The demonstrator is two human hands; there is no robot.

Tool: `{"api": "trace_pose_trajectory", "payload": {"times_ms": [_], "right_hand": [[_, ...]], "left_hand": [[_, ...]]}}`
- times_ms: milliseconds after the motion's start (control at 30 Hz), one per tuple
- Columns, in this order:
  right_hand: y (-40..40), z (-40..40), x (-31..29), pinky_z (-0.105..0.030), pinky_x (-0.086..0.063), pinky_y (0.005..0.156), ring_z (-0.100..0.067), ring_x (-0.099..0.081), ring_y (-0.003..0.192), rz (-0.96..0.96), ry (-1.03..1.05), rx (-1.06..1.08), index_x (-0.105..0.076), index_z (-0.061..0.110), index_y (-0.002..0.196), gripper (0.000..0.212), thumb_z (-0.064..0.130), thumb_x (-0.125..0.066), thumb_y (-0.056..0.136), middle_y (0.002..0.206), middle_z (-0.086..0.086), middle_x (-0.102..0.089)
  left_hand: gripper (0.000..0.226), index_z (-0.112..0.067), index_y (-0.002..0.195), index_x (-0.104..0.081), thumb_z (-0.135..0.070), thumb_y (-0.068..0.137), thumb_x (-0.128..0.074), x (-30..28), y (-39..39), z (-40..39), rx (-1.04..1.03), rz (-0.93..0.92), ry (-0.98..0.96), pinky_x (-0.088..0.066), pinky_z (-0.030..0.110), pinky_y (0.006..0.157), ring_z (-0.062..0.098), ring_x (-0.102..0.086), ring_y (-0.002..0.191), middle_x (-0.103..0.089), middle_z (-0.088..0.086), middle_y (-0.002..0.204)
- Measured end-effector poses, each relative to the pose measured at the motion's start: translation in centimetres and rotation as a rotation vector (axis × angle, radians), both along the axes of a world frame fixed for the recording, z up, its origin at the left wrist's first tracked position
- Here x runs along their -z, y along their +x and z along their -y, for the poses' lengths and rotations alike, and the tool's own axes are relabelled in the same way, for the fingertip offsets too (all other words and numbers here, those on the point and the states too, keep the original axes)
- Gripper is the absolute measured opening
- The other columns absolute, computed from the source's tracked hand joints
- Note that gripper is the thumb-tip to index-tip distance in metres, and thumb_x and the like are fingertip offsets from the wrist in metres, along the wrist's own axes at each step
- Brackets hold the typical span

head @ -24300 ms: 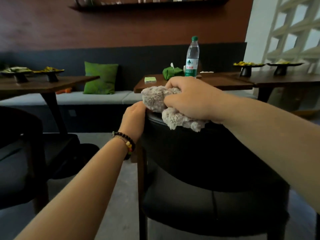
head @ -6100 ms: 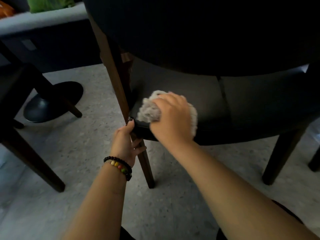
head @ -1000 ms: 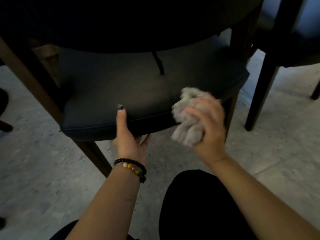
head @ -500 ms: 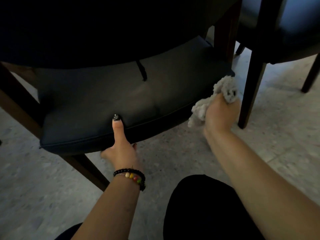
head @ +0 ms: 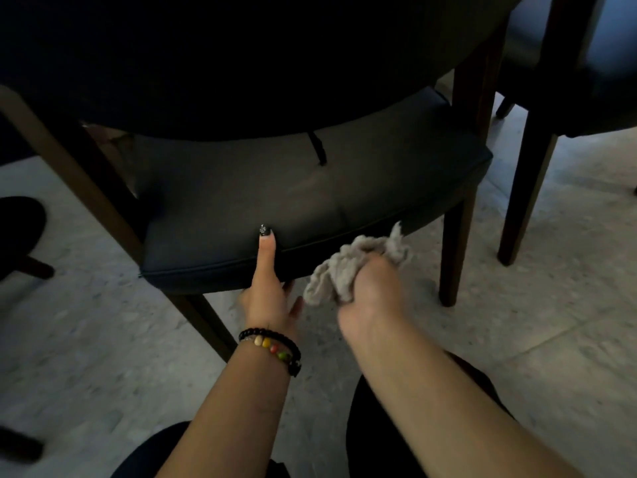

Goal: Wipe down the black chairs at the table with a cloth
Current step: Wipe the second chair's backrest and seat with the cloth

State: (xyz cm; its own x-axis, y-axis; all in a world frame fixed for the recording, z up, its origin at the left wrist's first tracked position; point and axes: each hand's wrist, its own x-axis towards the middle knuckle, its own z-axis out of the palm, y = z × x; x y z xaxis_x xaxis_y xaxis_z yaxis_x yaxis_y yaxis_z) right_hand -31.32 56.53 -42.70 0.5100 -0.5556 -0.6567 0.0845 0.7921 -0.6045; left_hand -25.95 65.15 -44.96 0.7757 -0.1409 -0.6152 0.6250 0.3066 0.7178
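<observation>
The person is low beside the chair point(head: 310, 188), the two forearms reaching forward to the near edge of its dark seat; the left hand point(head: 267, 291) grips this edge, the thumb lying straight up on the top of the cushion with a dark painted nail, while the other fingers go under the seat, where I cannot see how they are curled; on this wrist sits a bracelet point(head: 272, 346) of black beads with a few coloured ones; the right hand point(head: 370, 298) is just beside the left one, a little blurred, and its fingers are closed tight around the cloth point(head: 348, 265), a grey crumpled rag which sticks out above and to the left of the fist; the cloth lies against the front edge of the seat, at the piping, right of the thumb, though I cannot tell for sure if it presses on the leather; the curved black backrest hangs over the seat and hides its back part; wooden legs point(head: 455, 250) hold the seat on a pale speckled floor point(head: 551, 270); a second chair point(head: 586, 81) stands near at the right, apart from the first; at the far left a round black table base point(head: 17, 229) rests on the floor; dark trousers point(head: 396, 426) of the person fill the bottom between the arms
</observation>
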Motion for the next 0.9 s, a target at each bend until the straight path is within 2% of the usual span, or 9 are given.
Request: {"api": "trace_pose_trajectory", "payload": {"times_ms": [133, 233, 333, 467, 533, 600, 667, 833, 900], "right_hand": [[-0.6, -3.1, 0.8, -0.036, -0.046, 0.071, -0.026, -0.056, 0.080, 0.021, 0.133, -0.125, -0.053, 0.015, 0.094, 0.017, 0.017, -0.037, 0.100, 0.084, -0.011, -0.056], [-0.3, -2.2, 1.1, -0.020, -0.043, 0.041, -0.017, -0.055, 0.045, 0.016, 0.184, -0.062, -0.054, 0.012, 0.074, 0.031, 0.010, -0.036, 0.099, 0.053, -0.004, -0.053], [0.7, -3.1, 1.2, -0.015, -0.040, 0.035, -0.012, -0.049, 0.031, 0.037, 0.231, -0.098, -0.044, 0.013, 0.063, 0.038, 0.007, -0.034, 0.098, 0.039, -0.001, -0.047], [1.2, -6.1, 2.4, -0.030, -0.052, 0.059, -0.023, -0.062, 0.065, -0.097, 0.051, -0.335, -0.064, 0.002, 0.092, 0.025, 0.010, -0.040, 0.097, 0.071, -0.011, -0.064], [0.9, -7.7, 2.8, -0.035, -0.056, 0.072, -0.027, -0.068, 0.085, -0.172, -0.089, -0.400, -0.065, 0.000, 0.107, 0.025, 0.010, -0.045, 0.097, 0.095, -0.016, -0.070], [0.7, -8.9, 2.9, -0.026, -0.055, 0.063, -0.020, -0.070, 0.082, -0.163, -0.230, -0.440, -0.067, 0.004, 0.107, 0.025, 0.009, -0.045, 0.096, 0.095, -0.013, -0.072], [1.3, -9.4, 2.9, -0.023, -0.051, 0.057, -0.018, -0.069, 0.075, -0.155, -0.280, -0.422, -0.068, 0.005, 0.098, 0.025, 0.007, -0.044, 0.095, 0.089, -0.010, -0.072], [4.0, -9.0, 1.2, -0.025, -0.048, 0.055, -0.025, -0.053, 0.060, 0.094, 0.139, -0.415, -0.049, 0.004, 0.069, 0.043, 0.012, -0.023, 0.101, 0.069, -0.018, -0.050], [4.6, -8.8, 0.9, -0.028, -0.046, 0.060, -0.021, -0.060, 0.057, 0.135, 0.261, -0.382, -0.057, 0.006, 0.064, 0.054, 0.022, -0.022, 0.103, 0.060, -0.015, -0.059]], "left_hand": [[0.076, -0.023, 0.138, -0.049, -0.058, 0.073, -0.069, -1.4, 0.6, -3.0, -0.101, -0.093, -0.097, -0.028, 0.048, 0.113, 0.028, -0.045, 0.129, -0.051, 0.006, 0.138], [0.082, -0.017, 0.150, -0.029, -0.059, 0.084, -0.052, -2.3, 1.2, -5.6, -0.083, -0.138, -0.077, -0.008, 0.049, 0.119, 0.028, -0.029, 0.141, -0.035, 0.010, 0.152], [0.085, -0.015, 0.155, -0.015, -0.064, 0.089, -0.039, -2.8, 1.0, -6.3, 0.011, -0.163, -0.051, 0.000, 0.050, 0.119, 0.028, -0.014, 0.147, -0.021, 0.013, 0.159], [0.091, -0.006, 0.152, -0.017, -0.072, 0.090, -0.029, -3.2, 0.1, -6.3, 0.174, -0.211, -0.028, -0.018, 0.043, 0.118, 0.033, -0.017, 0.146, -0.017, 0.020, 0.157], [0.088, -0.003, 0.135, -0.045, -0.075, 0.088, -0.027, -3.5, -0.6, -6.7, 0.310, -0.219, -0.089, -0.043, 0.047, 0.099, 0.038, -0.043, 0.132, -0.046, 0.026, 0.139], [0.090, -0.001, 0.122, -0.058, -0.078, 0.086, -0.028, -3.6, -1.0, -7.0, 0.377, -0.235, -0.154, -0.048, 0.046, 0.094, 0.035, -0.060, 0.115, -0.065, 0.023, 0.119], [0.092, -0.002, 0.131, -0.053, -0.078, 0.085, -0.028, -3.5, -0.9, -7.7, 0.392, -0.222, -0.170, -0.042, 0.049, 0.103, 0.036, -0.058, 0.118, -0.064, 0.022, 0.122], [0.081, -0.014, 0.147, -0.034, -0.071, 0.090, -0.034, -3.9, 1.0, -10.4, 0.172, -0.093, -0.096, -0.045, 0.044, 0.095, 0.029, -0.054, 0.122, -0.055, 0.015, 0.137], [0.072, -0.011, 0.140, -0.046, -0.063, 0.092, -0.037, -3.6, 1.9, -11.5, 0.088, -0.054, 0.038, -0.040, 0.040, 0.097, 0.019, -0.047, 0.123, -0.058, 0.002, 0.130]]}}
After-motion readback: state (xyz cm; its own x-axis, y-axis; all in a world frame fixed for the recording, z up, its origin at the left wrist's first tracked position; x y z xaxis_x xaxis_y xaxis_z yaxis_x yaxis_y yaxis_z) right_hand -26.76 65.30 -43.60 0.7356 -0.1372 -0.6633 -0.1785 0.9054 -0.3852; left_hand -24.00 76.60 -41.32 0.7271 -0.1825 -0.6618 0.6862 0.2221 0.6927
